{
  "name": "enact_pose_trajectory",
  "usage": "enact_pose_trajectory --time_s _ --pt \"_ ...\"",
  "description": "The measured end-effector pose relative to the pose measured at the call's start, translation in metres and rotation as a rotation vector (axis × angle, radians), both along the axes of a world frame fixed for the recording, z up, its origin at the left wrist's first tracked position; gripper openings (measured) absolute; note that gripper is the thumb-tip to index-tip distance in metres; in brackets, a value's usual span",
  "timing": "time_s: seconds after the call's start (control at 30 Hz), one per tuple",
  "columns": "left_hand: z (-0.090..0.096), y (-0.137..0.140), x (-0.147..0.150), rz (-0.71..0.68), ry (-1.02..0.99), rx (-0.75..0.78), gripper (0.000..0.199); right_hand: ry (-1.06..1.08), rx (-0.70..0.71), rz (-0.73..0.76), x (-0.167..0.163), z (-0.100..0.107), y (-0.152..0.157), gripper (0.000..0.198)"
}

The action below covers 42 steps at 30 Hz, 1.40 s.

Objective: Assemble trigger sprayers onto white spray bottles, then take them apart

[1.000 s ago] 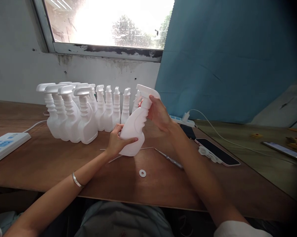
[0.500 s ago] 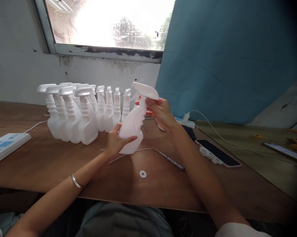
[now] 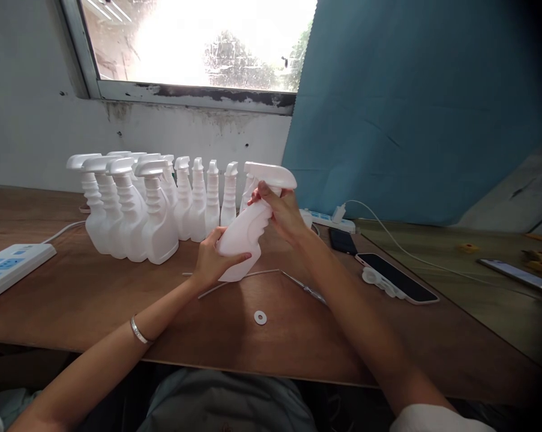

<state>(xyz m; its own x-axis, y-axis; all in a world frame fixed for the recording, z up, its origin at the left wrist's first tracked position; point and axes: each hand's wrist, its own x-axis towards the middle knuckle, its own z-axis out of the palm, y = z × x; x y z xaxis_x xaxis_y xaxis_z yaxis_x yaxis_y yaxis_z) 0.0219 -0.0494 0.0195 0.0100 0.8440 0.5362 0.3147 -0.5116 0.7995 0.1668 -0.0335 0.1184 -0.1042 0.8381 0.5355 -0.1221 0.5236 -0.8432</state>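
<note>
A white spray bottle [image 3: 243, 243] is held tilted just above the wooden table, its neck leaning right. My left hand [image 3: 213, 259] wraps round the lower body, thumb across the front. At the top, my right hand [image 3: 285, 211] is closed round the collar under the white trigger sprayer head [image 3: 271, 174], its thumb on the near side. The fingers behind the neck are partly hidden. Below lie a thin white tube [image 3: 221, 289], a white ring washer [image 3: 260, 317] and a screwdriver [image 3: 304, 287], partly covered by my right forearm.
Several white spray bottles [image 3: 160, 222] stand at the back left. Power strips lie at left [image 3: 16, 270] and back right [image 3: 329, 221]. A phone [image 3: 397, 277] rests at right beside translucent plastic pieces [image 3: 381, 282]. A white cable [image 3: 397, 243] crosses the right side.
My right hand has turned and its grip has shifted round the collar. The sprayer head has swung, moving slightly right and down. My left hand keeps its place on the bottle.
</note>
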Motion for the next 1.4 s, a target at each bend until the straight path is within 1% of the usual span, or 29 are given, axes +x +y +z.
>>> enact_pose_trajectory --time_s 0.13,0.2,0.33,0.43,0.5,0.6,0.7,0.8,0.9,0.97,1.0,1.03,1.1,1.13,1.2,1.27,1.33,1.37,1.4 --pt "0.003 -0.002 0.0 -0.134 -0.088 -0.058 0.049 -0.009 -0.004 0.116 0.003 0.003 -0.003 0.05" --pt "0.005 -0.002 -0.001 -0.231 -0.139 -0.1 0.048 -0.025 -0.002 0.164 0.007 0.003 -0.003 0.05" --pt "0.006 -0.003 -0.002 -0.44 -0.255 -0.187 0.054 -0.068 -0.004 0.21 0.015 0.004 -0.002 0.046" --pt "0.008 -0.005 -0.002 -0.495 -0.304 -0.215 0.052 -0.078 0.014 0.249 0.018 0.008 -0.003 0.042" --pt "0.008 -0.006 -0.001 -0.453 -0.297 -0.191 0.052 -0.085 0.025 0.262 0.018 0.011 -0.005 0.039" --pt "0.007 -0.006 0.0 -0.273 -0.222 -0.105 0.056 -0.089 0.035 0.189 0.017 0.011 -0.006 0.032" --pt "0.003 -0.005 0.0 -0.08 -0.06 0.029 0.058 -0.06 -0.001 0.056 0.016 0.007 -0.003 0.025" --pt "-0.001 -0.004 -0.001 0.064 0.096 0.147 0.058 -0.002 -0.057 -0.014 0.011 0.0 0.002 0.024" --pt "-0.001 -0.004 -0.002 0.17 0.159 0.193 0.058 0.041 -0.061 -0.014 0.006 -0.003 0.004 0.025" --pt "0.002 -0.001 -0.003 0.2 0.145 0.15 0.059 0.043 -0.059 0.046 0.004 -0.002 0.004 0.027" --pt "0.003 0.0 -0.003 0.184 0.118 0.099 0.059 0.035 -0.061 0.101 0.004 -0.001 0.003 0.028" --pt "0.005 0.002 -0.003 0.132 0.078 0.03 0.058 0.022 -0.067 0.167 0.004 0.0 0.003 0.029" --pt "0.008 0.005 -0.004 -0.04 -0.032 -0.115 0.056 -0.005 -0.075 0.266 0.006 0.002 0.003 0.03" --pt "0.01 0.006 -0.004 -0.137 -0.09 -0.177 0.055 -0.015 -0.075 0.284 0.008 0.002 0.003 0.03" --pt "0.012 0.006 -0.007 -0.311 -0.179 -0.28 0.055 -0.013 -0.067 0.265 0.012 0.003 0.005 0.028" --pt "0.013 0.005 -0.011 -0.506 -0.2 -0.41 0.056 -0.009 -0.074 0.243 0.016 0.002 0.006 0.025" --pt "0.013 0.002 -0.018 -0.726 -0.183 -0.55 0.06 -0.016 -0.118 0.275 0.019 0.002 0.006 0.021" --pt "0.012 0.001 -0.021 -0.809 -0.175 -0.599 0.064 -0.018 -0.147 0.309 0.019 0.002 0.005 0.02" --pt "0.012 0.0 -0.023 -0.853 -0.175 -0.623 0.067 -0.022 -0.177 0.35 0.018 0.003 0.003 0.019"
